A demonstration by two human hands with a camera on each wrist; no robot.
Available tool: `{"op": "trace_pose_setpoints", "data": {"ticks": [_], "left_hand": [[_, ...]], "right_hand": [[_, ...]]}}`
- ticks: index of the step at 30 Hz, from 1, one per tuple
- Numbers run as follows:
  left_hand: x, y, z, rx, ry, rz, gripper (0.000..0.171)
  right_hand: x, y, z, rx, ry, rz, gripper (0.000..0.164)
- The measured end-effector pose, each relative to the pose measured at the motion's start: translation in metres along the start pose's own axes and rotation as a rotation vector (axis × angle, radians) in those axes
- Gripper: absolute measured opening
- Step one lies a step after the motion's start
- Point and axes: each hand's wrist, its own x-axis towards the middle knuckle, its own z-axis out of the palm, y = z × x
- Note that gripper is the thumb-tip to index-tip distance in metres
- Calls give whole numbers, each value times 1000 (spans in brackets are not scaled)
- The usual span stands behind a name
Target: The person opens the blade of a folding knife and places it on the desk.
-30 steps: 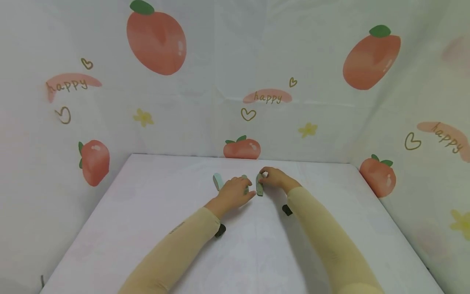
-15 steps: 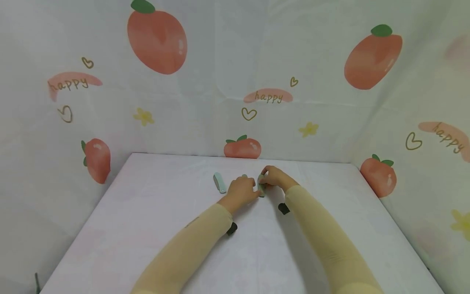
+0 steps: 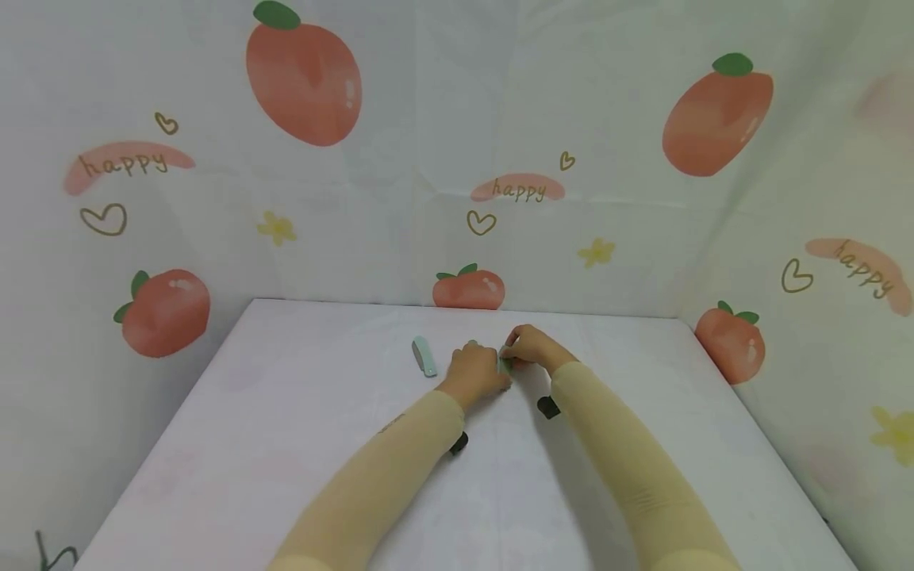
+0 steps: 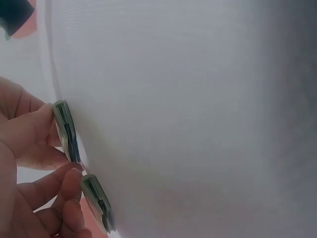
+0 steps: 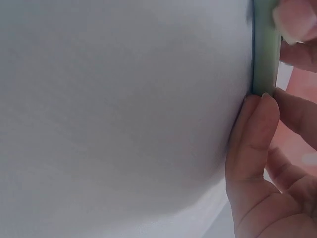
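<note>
In the head view my right hand (image 3: 535, 345) pinches a pale green folding knife (image 3: 504, 363) near the middle of the table's far half. My left hand (image 3: 473, 371) meets it from the left, thumb and curled fingers on the same knife, hiding most of it. The right wrist view shows this folded knife (image 5: 266, 54) upright between fingers of both hands. Its dark slot shows in the left wrist view, where a second folded knife (image 4: 97, 204) stands just below it. In the head view a third pale green folding knife (image 3: 424, 357) lies left of my left hand.
A white-covered table (image 3: 286, 444) spreads around both arms. Behind it hangs a white cloth backdrop (image 3: 400, 254) printed with red fruit. Small black devices, one of them a right-wrist device (image 3: 548, 408), sit at both wrists. A thin dark cord (image 3: 50, 555) shows at the lower left.
My left hand has moved right and closed in on the knife in my right hand, uncovering more of the left-hand knife. My right hand has stayed nearly in place.
</note>
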Motion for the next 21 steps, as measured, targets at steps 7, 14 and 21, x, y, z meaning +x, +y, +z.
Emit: {"op": "trace_pose_setpoints", "data": {"ticks": [7,14,21], "left_hand": [[-3,2,-1,-12,-34,-10,40],[-10,-5,-3,-187,-60,-28,44],[-14,-13,-7,-333,-111,-12,46]], "right_hand": [[-5,6,-5,136,-86,-28,15],[-6,12,-5,376,-164,-29,11],[-18,12,-6,456,-200,-77,11]]}}
